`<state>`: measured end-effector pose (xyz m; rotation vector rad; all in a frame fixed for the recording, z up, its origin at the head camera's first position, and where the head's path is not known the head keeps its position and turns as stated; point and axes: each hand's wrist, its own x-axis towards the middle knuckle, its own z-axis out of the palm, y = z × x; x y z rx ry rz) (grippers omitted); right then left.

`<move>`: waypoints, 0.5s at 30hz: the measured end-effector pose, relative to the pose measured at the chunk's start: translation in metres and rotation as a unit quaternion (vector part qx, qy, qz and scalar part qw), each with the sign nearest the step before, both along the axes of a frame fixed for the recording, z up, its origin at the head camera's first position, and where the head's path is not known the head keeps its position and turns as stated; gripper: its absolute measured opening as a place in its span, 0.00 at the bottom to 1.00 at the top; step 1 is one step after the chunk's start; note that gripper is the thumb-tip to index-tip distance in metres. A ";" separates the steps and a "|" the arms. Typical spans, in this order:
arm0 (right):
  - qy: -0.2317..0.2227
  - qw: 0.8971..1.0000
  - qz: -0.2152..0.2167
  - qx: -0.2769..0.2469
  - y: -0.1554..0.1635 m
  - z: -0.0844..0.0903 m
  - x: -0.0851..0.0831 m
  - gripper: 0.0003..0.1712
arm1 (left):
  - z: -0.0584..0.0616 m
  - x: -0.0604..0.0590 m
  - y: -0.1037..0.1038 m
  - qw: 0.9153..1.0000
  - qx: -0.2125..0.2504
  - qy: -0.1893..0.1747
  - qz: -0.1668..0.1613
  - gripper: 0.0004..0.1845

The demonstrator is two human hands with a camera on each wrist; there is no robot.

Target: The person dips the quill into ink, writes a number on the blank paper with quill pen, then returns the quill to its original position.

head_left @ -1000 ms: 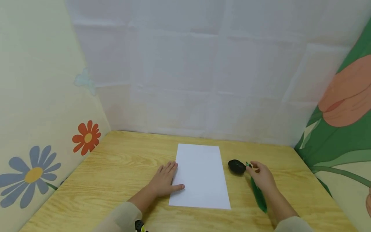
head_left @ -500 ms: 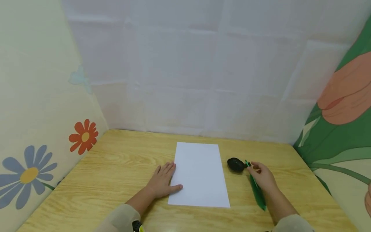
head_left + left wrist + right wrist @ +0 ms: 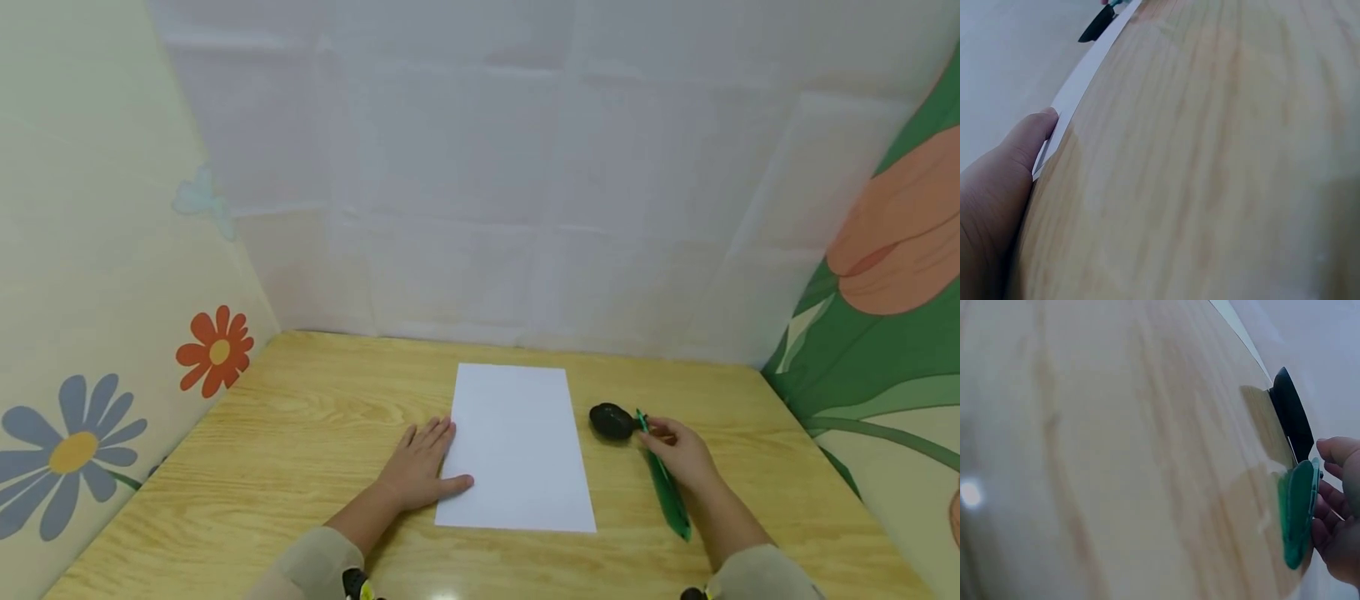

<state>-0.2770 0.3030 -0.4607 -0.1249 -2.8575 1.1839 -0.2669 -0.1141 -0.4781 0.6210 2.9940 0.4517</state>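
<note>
White paper sheet (image 3: 517,450) is laid mid-desk (image 3: 300,433). Left hand (image 3: 422,467) is pressed flat on its left edge, fingers spread. Green pen (image 3: 663,487) is pinched in the right hand (image 3: 678,458) grip, right of the sheet; black object (image 3: 612,421) is touched by its far tip.

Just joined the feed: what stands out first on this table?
A white sheet lies mid-table, with the left hand flat at its left edge and the thumb on the paper. To its right, the right hand holds a green tool beside a small black object. Flower-print walls flank both sides.
</note>
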 end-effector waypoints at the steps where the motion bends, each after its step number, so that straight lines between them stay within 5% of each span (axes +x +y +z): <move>1: 0.003 1.000 0.002 0.002 0.000 0.000 0.000 0.29 | 0.000 0.000 0.000 1.000 -0.001 0.000 0.000 0.51; 15: 0.000 1.000 -0.005 0.000 0.000 0.000 -0.001 0.28 | -0.001 0.000 0.000 1.000 -0.006 -0.002 0.001 0.52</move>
